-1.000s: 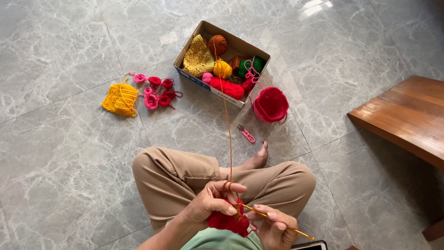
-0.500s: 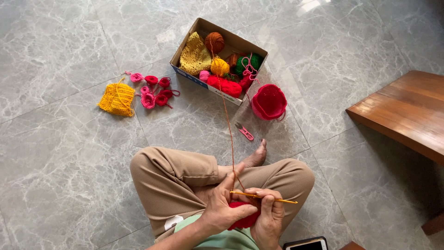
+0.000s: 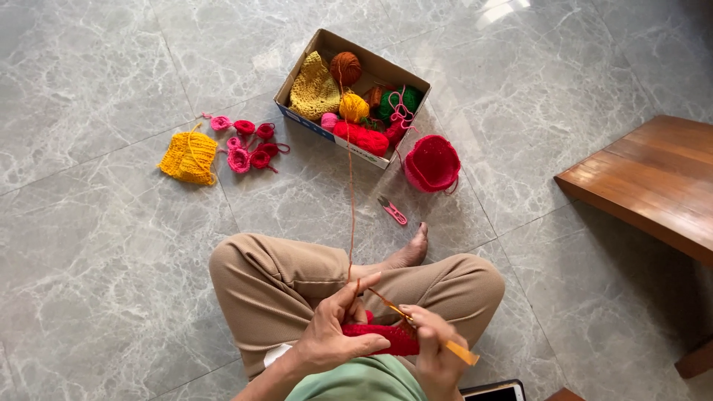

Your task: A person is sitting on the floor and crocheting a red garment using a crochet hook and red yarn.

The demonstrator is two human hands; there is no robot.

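A grey marble-tiled floor (image 3: 111, 282) is seen, with a wooden bench (image 3: 653, 186) cut off at the right. A red crochet piece (image 3: 382, 338) is gripped over the lap by the left hand (image 3: 334, 338); a yellow crochet hook (image 3: 427, 330) is pinched in the right hand (image 3: 438, 356). Brown yarn (image 3: 350, 200) runs to the far cardboard box (image 3: 312, 122). A device at the near edge is cut off.

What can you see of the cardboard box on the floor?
The box is a shallow, open-topped brown cardboard tray with a printed outer side, lying at an angle on the grey marble floor. It holds yarn balls and knitted pieces in yellow, brown, red, pink and green. A brown strand runs from it to the hands. A red bowl-shaped knit sits beside it.
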